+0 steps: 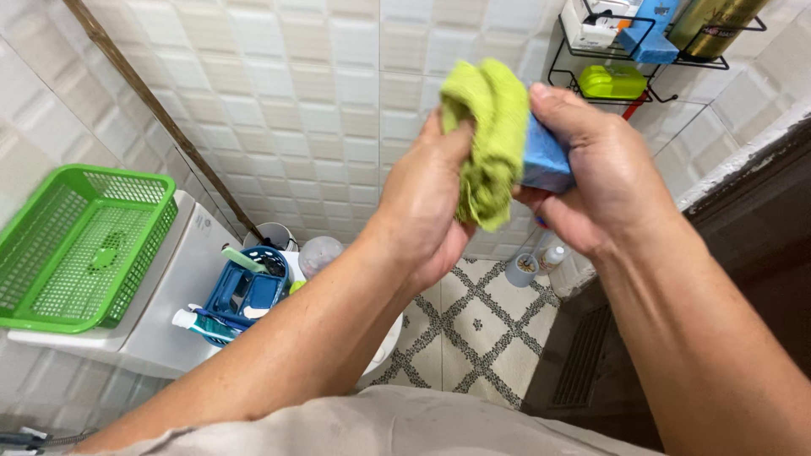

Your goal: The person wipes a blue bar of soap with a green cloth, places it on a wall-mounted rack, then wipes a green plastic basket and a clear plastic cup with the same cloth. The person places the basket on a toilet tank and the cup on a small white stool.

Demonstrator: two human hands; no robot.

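Both hands are raised in front of the tiled wall (pixel 296 93), above the patterned floor (pixel 473 338).

**Hands**
- The left hand (pixel 427 198) is closed around the lower part of a green cloth (pixel 490 135). The fingers wrap the cloth from the left side.
- The right hand (pixel 604 177) grips a blue sponge (pixel 545 160). The thumb lies over the top of the sponge and the fingers support it from below.
- The cloth and the sponge touch each other. The cloth is bunched and stands upright between the two hands, with its folded top above the fingertips.

**Surroundings**
- A white toilet tank (pixel 173 295) stands at the lower left, against the wall.
- A green plastic basket (pixel 80 245) rests on the left part of the tank lid.
- A blue caddy (pixel 245 291) sits just beside the right edge of the tank. A toothpaste tube (pixel 198 325) lies at its front edge, and a brush handle (pixel 243 259) lies across its top.
- A clear rounded container (pixel 319 253) stands just beside the caddy, to its right.
- A black wire rack (pixel 642 59) hangs in the upper right corner of the wall. It carries a green soap dish (pixel 612 82) on its lower level, and a blue object (pixel 650 34) and a dark green bottle (pixel 714 25) on its upper level.
- A small white bottle (pixel 553 256) and a grey cup (pixel 522 270) stand on the floor at the foot of the wall, below the right hand.
- A dark floor grille (pixel 583 359) lies near the right edge of the floor.
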